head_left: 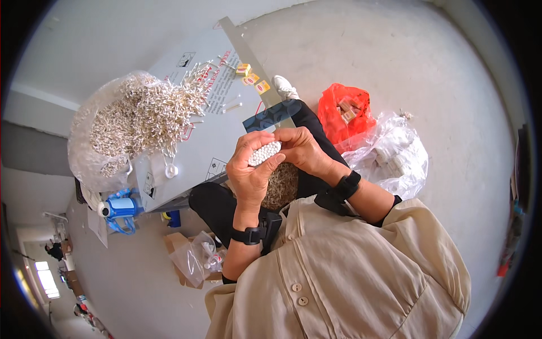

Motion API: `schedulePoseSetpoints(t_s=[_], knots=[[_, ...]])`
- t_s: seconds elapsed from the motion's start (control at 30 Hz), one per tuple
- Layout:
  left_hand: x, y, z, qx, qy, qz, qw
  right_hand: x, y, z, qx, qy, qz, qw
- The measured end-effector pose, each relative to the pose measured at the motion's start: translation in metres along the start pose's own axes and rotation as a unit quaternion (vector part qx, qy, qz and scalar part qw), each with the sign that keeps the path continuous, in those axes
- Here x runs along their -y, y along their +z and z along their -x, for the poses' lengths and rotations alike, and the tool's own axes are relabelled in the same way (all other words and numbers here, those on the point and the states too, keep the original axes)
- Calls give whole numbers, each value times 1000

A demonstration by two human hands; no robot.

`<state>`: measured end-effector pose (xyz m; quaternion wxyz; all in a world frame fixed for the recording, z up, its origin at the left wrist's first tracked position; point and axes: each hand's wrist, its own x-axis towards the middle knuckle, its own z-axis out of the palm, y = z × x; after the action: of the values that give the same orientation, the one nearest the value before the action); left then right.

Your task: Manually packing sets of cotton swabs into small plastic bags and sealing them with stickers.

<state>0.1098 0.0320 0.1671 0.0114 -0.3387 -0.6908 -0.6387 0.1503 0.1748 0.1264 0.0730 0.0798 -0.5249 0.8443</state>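
Observation:
A tight bundle of cotton swabs (pixel 264 153) is held above my lap, its white tips facing up. My left hand (pixel 246 164) wraps round it from the left. At its right end, the closed fingers of my right hand (pixel 305 149) press against the bundle. Below my hands, between my legs, more loose swabs (pixel 281 189) lie in a heap, partly hidden by my hands. A large heap of swabs (pixel 141 116) spills from a clear plastic bag (pixel 84 152) on the table to the left. Several single swabs (pixel 231 107) are scattered on the tabletop.
On the grey table (pixel 197 144) small yellow-and-white boxes (pixel 251 79) sit near the far edge. A blue bottle (pixel 119 207) stands by the table's near-left corner. On the floor are a red bag (pixel 333 110), a clear bag of white packs (pixel 395 158) and a cardboard box (pixel 179 248).

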Motion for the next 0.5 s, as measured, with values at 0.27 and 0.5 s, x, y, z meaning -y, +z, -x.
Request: schedulePoseSetpoints(t_s=[0.27, 0.5], knots=[[-11, -2, 1, 15, 95, -38, 995, 17, 9, 9, 2, -26, 64, 998], [-2, -4, -6, 86, 79, -26, 993, 15, -5, 12, -21, -12, 58, 998]])
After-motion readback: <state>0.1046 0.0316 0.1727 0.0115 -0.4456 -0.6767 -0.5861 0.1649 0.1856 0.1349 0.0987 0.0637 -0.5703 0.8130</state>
